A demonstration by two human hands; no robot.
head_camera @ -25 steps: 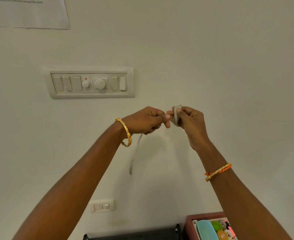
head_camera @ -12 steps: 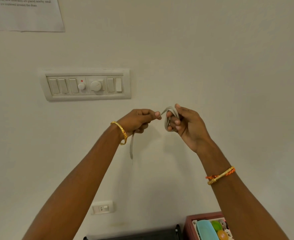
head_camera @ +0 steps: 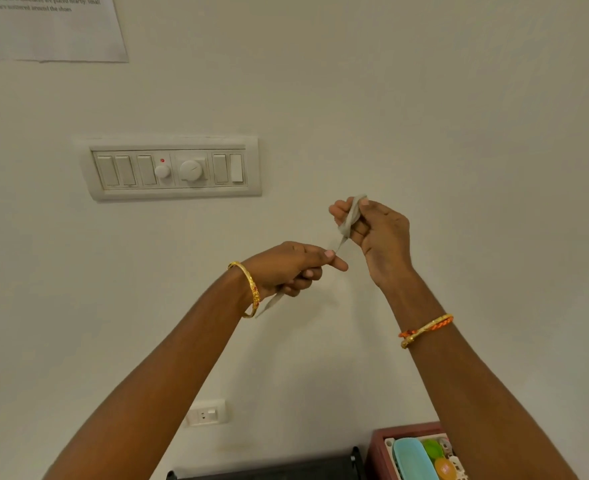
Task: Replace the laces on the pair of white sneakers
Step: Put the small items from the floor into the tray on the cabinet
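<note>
Right grip (head_camera: 372, 233) pinches a bunched grey lace (head_camera: 350, 216); left grip (head_camera: 293, 268) is curled round its tail.
The lace stretches between both hands, raised before the wall below the switch panel (head_camera: 172, 168).

The two hands are now apart. The left hand (head_camera: 288, 268) is lower, at about 7 o'clock from the right hand (head_camera: 372, 233), which is higher. The lace (head_camera: 350, 216) now stretches tight between them, its loose tail shorter.

A lace (head_camera: 349, 218) runs between two hands, right hand (head_camera: 378, 233) above left hand (head_camera: 291, 268), below-right of a wall switch panel (head_camera: 170, 168).
</note>
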